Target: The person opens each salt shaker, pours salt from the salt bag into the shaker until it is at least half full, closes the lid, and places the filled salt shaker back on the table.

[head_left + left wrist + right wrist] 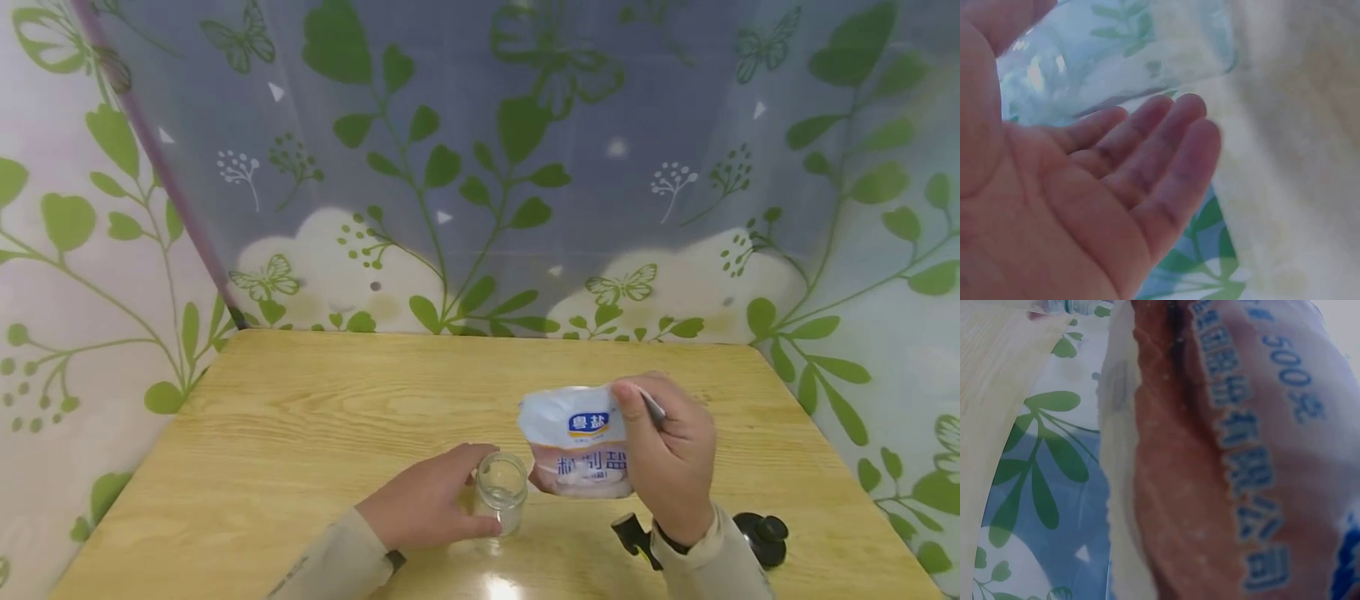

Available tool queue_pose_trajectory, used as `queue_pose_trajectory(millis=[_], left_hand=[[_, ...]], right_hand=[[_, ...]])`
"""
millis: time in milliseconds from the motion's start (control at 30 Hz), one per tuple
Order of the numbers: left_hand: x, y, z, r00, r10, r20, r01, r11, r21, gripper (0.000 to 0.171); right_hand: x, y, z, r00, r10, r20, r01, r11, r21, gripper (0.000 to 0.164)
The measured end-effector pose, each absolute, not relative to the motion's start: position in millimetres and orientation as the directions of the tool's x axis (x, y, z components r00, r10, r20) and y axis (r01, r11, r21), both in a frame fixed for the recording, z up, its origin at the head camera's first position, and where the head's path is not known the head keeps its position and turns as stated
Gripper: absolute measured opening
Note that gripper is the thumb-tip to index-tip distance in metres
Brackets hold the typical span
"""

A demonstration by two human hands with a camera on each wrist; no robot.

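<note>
A clear glass jar [502, 492], without a lid, stands on the wooden table. My left hand [431, 500] holds it from the left, thumb in front and forefinger behind. In the left wrist view the jar [1129, 56] lies between the thumb and the loosely bent fingers [1179, 169]. Just right of the jar, my right hand [672, 458] grips a plastic bag of salt [573, 446] by its right side, thumb across the front. The bag is apart from the jar. The right wrist view shows the bag's crinkled film [1179, 456]; whether its top is cut cannot be told.
A round black object [761, 537] with a knob lies beside my right forearm. Next to that wrist is a black T-shaped piece [633, 533]. The wooden table [337, 400] ends against printed curtains [465, 208] at back and sides.
</note>
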State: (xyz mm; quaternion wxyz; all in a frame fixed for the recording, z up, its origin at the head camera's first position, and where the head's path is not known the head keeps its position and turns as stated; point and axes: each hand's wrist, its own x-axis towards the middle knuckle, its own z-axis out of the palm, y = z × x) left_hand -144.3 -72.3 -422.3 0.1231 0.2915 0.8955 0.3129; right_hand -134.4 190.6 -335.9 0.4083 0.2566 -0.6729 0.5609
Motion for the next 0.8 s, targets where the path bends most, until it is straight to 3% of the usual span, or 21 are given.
queue_pose_trajectory(millis=[133, 233, 333, 467, 667, 800], left_hand=[[-143, -84, -407, -0.777, 0.627, -0.059, 0.441, 0.609, 0.659, 0.101], [-141, -92, -391, -0.772, 0.635, -0.03, 0.447, 0.575, 0.685, 0.101], [-138, -97, -376, -0.799, 0.598, 0.065, 0.468, 0.55, 0.692, 0.093], [-131, -96, -361, -0.799, 0.514, 0.312, 0.569, 0.479, 0.669, 0.068], [-111, -86, -345, -0.619, 0.463, 0.635, 0.782, 0.286, 0.554, 0.048], [-100, -79, -338, -0.528, 0.445, 0.723, 0.844, 0.184, 0.503, 0.038]], right_hand=[[-135, 188, -337, -0.537, 0.086, 0.839, -0.805, 0.244, -0.541, 0.017], [-135, 188, -339, -0.538, 0.066, 0.84, -0.809, 0.238, -0.537, 0.017], [-134, 187, -340, -0.54, 0.045, 0.841, -0.812, 0.235, -0.534, 0.017], [-132, 186, -340, -0.535, 0.004, 0.845, -0.821, 0.232, -0.521, 0.016], [-122, 181, -337, -0.491, -0.11, 0.864, -0.86, 0.222, -0.46, 0.015], [-114, 175, -334, -0.476, -0.176, 0.862, -0.876, 0.185, -0.446, 0.016]])
